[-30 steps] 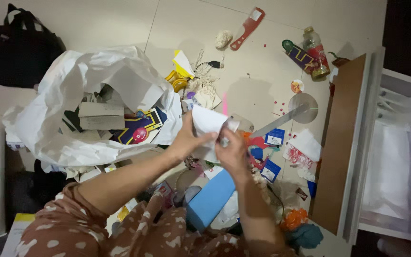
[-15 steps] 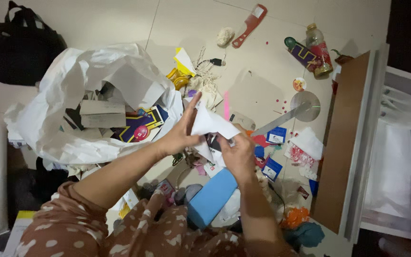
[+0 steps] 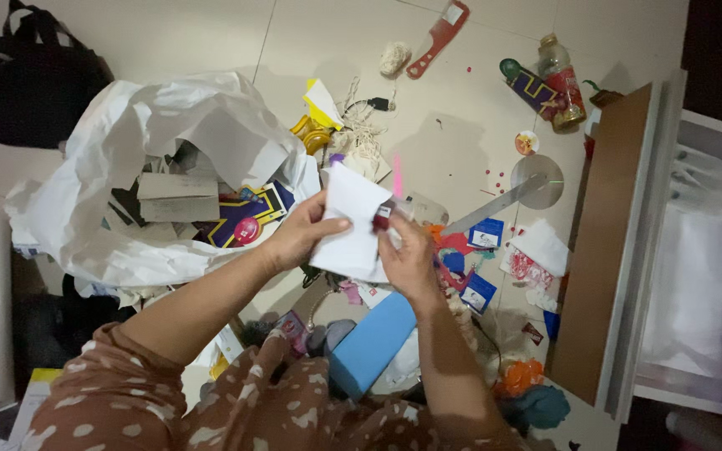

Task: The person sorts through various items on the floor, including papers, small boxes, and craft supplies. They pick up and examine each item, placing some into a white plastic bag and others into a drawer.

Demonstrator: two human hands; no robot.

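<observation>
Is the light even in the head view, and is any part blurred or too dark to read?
Head view: uneven light, pale floor tiles bright, the black bag and right edge nearly black; both hands, left hand and right hand, slightly soft around the white paper.

Pale tiled floor (image 3: 169,33), perhaps dim.

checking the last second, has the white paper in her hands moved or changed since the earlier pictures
Yes. The white paper was bunched up between both hands; now it is opened flat, still above the blue box, left hand on its left edge.
</observation>
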